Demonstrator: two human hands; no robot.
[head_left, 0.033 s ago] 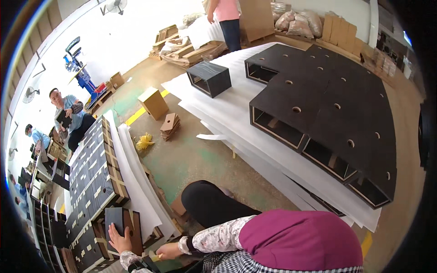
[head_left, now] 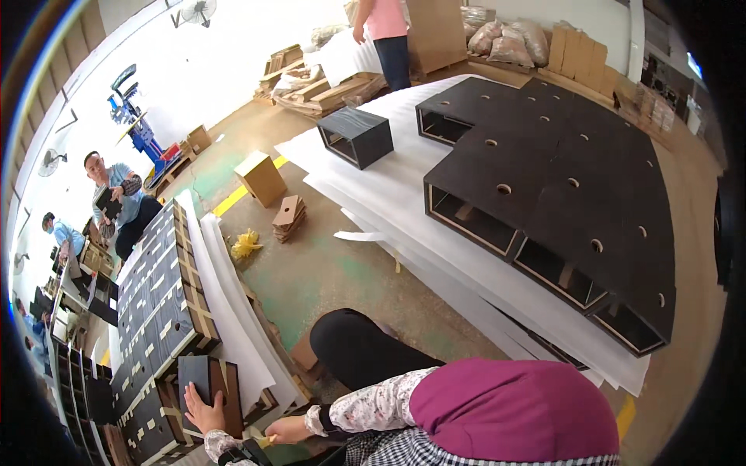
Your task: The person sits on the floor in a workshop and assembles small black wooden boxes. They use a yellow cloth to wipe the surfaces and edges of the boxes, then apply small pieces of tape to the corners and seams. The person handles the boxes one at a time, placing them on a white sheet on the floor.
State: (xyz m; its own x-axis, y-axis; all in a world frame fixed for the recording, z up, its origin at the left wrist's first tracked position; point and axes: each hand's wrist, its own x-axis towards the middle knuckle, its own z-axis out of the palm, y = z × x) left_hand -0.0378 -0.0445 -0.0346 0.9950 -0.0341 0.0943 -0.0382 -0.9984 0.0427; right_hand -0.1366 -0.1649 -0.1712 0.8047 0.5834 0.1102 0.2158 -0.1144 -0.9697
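My left hand (head_left: 203, 410) lies with fingers spread against a small dark box (head_left: 198, 373) that has a brown open-looking side (head_left: 231, 392). Just right of it, my right hand (head_left: 289, 429) is closed on a yellowish strip (head_left: 259, 436) that looks like masking tape; its far part is hard to make out. The box sits at the near end of a long row of black boxes (head_left: 159, 311), patched with many pieces of pale tape. White foam sheets (head_left: 241, 326) lie along the row's right side.
Black box units with round holes (head_left: 536, 171) cover a foam-lined platform at right, beside a lone black box (head_left: 356, 136). A cardboard box (head_left: 260, 179), stacked brown pieces (head_left: 289, 217) and a yellow bundle (head_left: 245, 244) are on the floor. A co-worker (head_left: 116, 194) handles a dark panel at left.
My right hand and the yellowish strip have shifted very slightly beside the box. My left hand stays on the box; the rest looks the same.
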